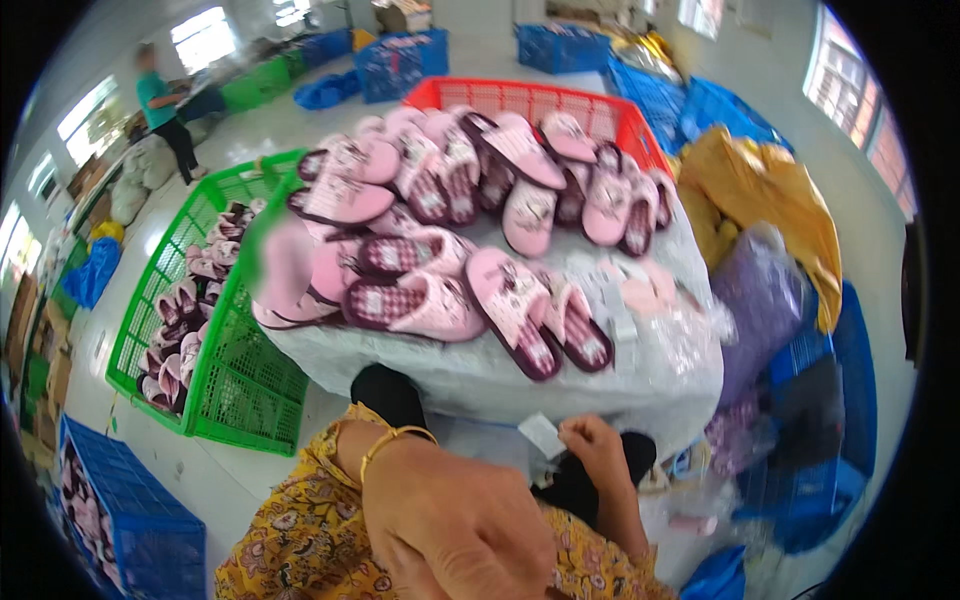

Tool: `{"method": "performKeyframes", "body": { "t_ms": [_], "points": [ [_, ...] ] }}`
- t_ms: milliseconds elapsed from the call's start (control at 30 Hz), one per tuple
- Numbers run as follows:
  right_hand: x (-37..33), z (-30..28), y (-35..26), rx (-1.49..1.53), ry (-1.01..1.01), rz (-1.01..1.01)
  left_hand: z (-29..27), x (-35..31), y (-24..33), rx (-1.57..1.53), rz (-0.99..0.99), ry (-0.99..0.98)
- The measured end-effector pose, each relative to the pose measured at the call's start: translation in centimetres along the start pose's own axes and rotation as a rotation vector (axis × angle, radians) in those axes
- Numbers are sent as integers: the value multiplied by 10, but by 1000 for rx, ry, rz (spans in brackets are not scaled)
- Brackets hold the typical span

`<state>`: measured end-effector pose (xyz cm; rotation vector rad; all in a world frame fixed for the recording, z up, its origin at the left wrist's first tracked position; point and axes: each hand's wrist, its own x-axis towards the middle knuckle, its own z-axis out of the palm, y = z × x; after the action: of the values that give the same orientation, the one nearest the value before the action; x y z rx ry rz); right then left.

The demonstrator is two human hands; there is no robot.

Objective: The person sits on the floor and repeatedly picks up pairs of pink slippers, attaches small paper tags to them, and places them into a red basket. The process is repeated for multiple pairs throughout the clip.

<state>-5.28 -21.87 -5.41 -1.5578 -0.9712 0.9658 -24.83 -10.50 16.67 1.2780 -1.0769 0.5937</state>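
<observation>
My right hand pinches a small white card by its corner, just below the table's front edge. Close to the camera is my left hand, a gold bangle on its wrist. Its fingers curl downward, and whatever they may grip is hidden. Ahead of both hands, a pair of pink slippers with dark checked insoles lies on the covered table. Several more such slippers are heaped behind and to the left.
A red crate stands behind the heap. Left of the table, a green crate holds slippers; a blue crate sits nearer. Clear plastic bags lie at the table's right. Beyond are a purple bundle and yellow sheeting. A person stands far left.
</observation>
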Motion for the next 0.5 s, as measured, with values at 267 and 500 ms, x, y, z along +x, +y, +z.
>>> {"method": "performKeyframes", "body": {
  "t_ms": [267, 500],
  "points": [
    [-9, -5, 9, 95, -54, 51, -43, -33, -50, 605, -481, 735],
    [-17, -18, 3, 220, -53, 56, -146, -69, -139, 1019, -884, 541]
  ]
}}
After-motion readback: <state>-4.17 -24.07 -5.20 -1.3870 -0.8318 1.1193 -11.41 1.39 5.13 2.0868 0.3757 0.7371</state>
